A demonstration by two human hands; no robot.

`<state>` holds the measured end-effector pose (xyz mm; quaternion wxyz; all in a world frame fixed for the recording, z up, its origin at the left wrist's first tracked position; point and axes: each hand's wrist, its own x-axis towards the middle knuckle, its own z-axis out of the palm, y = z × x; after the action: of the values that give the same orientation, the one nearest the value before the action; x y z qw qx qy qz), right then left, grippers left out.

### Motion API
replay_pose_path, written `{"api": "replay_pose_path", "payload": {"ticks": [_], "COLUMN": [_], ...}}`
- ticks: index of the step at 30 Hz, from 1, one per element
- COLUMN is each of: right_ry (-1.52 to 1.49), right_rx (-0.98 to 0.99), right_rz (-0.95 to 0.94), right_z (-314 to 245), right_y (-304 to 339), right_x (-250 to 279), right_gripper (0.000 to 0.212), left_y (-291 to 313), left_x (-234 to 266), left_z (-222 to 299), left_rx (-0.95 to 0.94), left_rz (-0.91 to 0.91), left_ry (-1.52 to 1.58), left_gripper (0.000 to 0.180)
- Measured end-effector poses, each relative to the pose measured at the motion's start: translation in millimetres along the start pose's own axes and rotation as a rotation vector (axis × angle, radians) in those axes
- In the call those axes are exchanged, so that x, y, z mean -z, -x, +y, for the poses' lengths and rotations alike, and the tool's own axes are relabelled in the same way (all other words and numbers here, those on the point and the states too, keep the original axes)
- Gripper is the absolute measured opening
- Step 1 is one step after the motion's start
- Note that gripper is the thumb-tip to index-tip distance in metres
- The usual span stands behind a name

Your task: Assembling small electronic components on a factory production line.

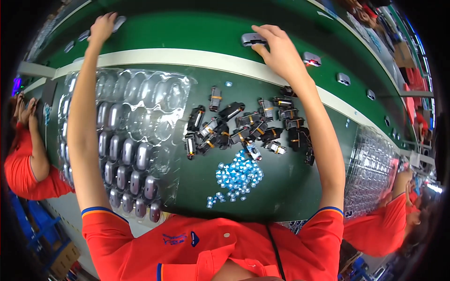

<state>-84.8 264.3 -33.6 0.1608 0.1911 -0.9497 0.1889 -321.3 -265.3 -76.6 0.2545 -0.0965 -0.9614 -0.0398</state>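
Note:
My right hand [280,50] has its thumb and fingers around a grey oval casing [248,40] with a dark slot, on the green belt [187,33] beyond the white ledge. Over the far left of that belt, my left hand [102,29] has its fingers curled at another grey oval casing [120,23]; the thumb's contact is hidden. Below my arms lies a loose heap of small black modules [243,121] with orange bands. Closer to me is a pile of small blue-and-white pieces [239,175].
A clear plastic blister tray [173,100] partly filled with grey oval shells sits under my left arm. More casings rest along the belt, one with a red light [311,59]. Stacked clear trays [370,164] stand at right. Co-workers in red sit on both sides.

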Motion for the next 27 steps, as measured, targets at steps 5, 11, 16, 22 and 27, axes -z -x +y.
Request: {"api": "replay_pose_path", "payload": {"ticks": [5,11,16,22,27], "right_ry": [-0.059,-0.045,-0.180,-0.705,-0.919], "right_rx": [-0.340,-0.096,-0.149,-0.239,-0.282], "right_rz": [-0.309,-0.309,-0.211,0.146,0.312], "right_z": [-32.2,-15.1,-27.6,-72.3,-97.9], "right_y": [68.2,100.6,90.3,48.5,39.1], "right_x": [89.6,92.6,95.3,66.2,42.7], "right_gripper": [0.033,0.033,0.033,0.032,0.032], "left_y": [-5.2,15.7,34.5,97.7,122.8], "left_x": [-18.7,11.9,42.6,156.3,157.2], "left_z": [-8.2,26.6,85.8,298.8,328.5], "left_rx": [0.066,0.135,0.188,0.403,0.142], "left_rz": [-0.283,-0.295,-0.270,-0.369,-0.535], "left_ry": [0.135,0.376,0.839,1.571,1.774], "left_gripper": [0.047,0.042,0.039,0.025,0.044]}}
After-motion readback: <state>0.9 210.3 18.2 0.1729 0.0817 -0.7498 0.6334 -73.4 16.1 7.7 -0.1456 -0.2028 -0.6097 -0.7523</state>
